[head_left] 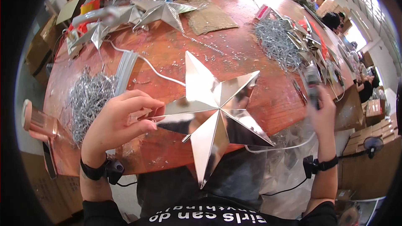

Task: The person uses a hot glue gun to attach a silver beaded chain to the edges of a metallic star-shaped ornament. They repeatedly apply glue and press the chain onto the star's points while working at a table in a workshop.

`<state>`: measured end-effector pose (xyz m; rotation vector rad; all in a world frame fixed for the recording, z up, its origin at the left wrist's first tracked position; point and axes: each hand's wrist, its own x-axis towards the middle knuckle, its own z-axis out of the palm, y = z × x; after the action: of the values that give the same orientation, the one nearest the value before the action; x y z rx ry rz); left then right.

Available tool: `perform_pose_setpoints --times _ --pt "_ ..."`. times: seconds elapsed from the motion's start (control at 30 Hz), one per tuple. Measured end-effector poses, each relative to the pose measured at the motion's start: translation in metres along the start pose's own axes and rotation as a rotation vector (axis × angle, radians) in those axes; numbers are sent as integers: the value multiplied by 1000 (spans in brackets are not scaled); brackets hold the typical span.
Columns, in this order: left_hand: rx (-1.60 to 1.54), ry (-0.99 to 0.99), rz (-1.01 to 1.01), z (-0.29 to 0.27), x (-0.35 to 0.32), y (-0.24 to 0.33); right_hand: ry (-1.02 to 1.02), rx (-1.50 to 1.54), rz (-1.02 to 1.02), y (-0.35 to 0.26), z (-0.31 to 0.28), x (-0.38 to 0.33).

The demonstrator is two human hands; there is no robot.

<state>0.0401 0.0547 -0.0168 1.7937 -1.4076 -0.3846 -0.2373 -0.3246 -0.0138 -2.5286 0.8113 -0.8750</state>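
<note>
A mirror-bright silver star (209, 109) with several folded points lies over the table's near edge. At its left point is my left hand (119, 119), thumb below and fingers above, pinching the tip. Off to the right, my right hand (322, 111) is closed around a dark and grey glue gun (312, 81), slightly blurred, its front end directed away from me. A white cord (284, 147) hangs below that hand and runs under the star. Beside my left hand lie a heap of silver tinsel (90, 96) and a bundle of clear glue sticks (127, 69).
More silver stars (161, 12) crowd the far left of the wooden table (155, 155), near a cardboard piece (209, 19). Another tinsel heap (276, 42) lies far right beside loose tools and scraps. A copper-coloured cylinder (37, 117) stands at the left edge. Other people work in the background.
</note>
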Motion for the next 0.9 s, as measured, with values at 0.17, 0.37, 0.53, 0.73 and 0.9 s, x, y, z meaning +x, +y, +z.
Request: perform_pose_setpoints --times 0.17,0.37,0.53,0.73,0.9 --pt "-61 -51 -158 9 0 0 47 661 20 -53 -17 0" --pt "-39 -36 -133 15 -2 10 -287 817 -81 -87 1 -24" --pt "63 -44 -36 14 2 6 -349 496 -468 -115 23 -15" --pt "41 -46 -4 16 2 2 -396 428 -601 -102 31 -4" --pt "43 -59 40 16 4 1 -389 387 -551 -108 27 -4"
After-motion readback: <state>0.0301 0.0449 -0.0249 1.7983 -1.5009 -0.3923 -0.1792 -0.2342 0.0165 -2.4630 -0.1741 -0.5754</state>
